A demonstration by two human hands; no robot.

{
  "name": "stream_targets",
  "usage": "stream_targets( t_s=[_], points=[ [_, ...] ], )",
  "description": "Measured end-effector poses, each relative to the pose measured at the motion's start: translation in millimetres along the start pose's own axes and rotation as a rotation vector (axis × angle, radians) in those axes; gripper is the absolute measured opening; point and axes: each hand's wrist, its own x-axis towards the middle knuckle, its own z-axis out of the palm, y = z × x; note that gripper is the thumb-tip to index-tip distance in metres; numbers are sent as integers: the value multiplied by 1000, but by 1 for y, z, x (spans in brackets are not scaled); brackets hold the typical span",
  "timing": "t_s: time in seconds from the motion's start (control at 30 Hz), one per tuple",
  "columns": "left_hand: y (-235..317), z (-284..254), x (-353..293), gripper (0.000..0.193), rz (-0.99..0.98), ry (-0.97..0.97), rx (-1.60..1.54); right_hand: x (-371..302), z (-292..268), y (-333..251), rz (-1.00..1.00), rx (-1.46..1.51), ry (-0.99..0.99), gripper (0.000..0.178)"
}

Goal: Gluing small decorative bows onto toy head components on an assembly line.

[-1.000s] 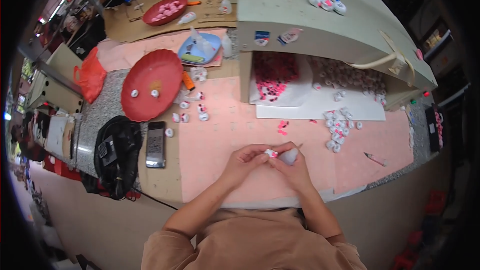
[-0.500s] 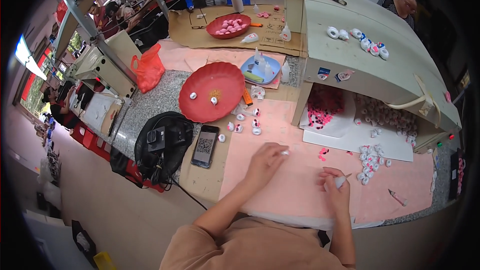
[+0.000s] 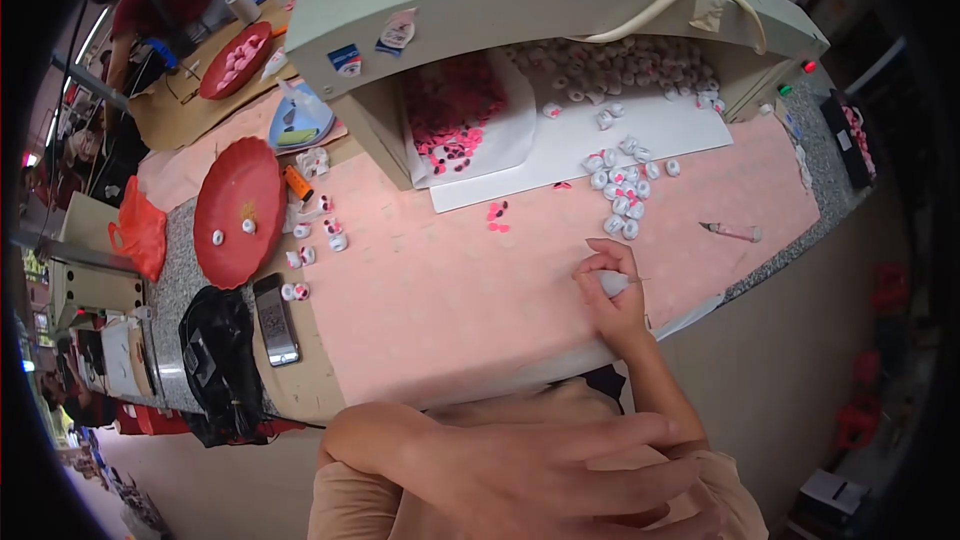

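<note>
My right hand (image 3: 612,285) is closed around a small white squeeze bottle (image 3: 611,284) with a thin needle tip, held just above the pink work sheet (image 3: 450,300). Low in the picture and close to the camera, my left hand (image 3: 560,470) reaches across my body to the right. Its fingers are stretched out and apart, somewhat blurred, and nothing shows in them. Beyond my right hand lies a pile of small white rounded pieces (image 3: 625,180) with pink marks. Several pink and dark red flat bits (image 3: 498,217) lie left of that pile.
A grey-green hooded box (image 3: 560,10) stands at the back, with white pieces and a heap of pink bits (image 3: 455,120) inside. A craft knife (image 3: 732,231) lies at right. Leftward are a red scalloped tray (image 3: 238,240), a phone (image 3: 275,320) and a black bag (image 3: 218,365).
My view has swung to the right. My left hand has come back from over the sheet to my body, and the small white piece at its fingertips no longer shows. The right hand keeps the bottle.
</note>
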Motion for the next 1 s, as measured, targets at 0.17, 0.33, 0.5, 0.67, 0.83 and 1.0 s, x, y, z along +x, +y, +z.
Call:
stream_targets(
  t_s=[0.17,0.33,0.5,0.67,0.83,1.0],
  points=[
    [-19,10,18,22,52,-140,-109,9,-7,1,32,62,120,46],
    [-34,4,-23,13,-92,359,207,6,3,5,-19,50,101,47],
    [-212,8,-70,28,-627,2,697,4,6,6,-132,-107,197,40],
    [-256,48,-73,11,-596,-111,875,-3,-6,19,50,140,160,28],
    [-257,40,-92,16,-562,-122,814,6,4,24,-63,48,144,25],
    [-244,24,-94,22,-617,-196,733,5,3,22,-100,25,115,24]
  ],
)
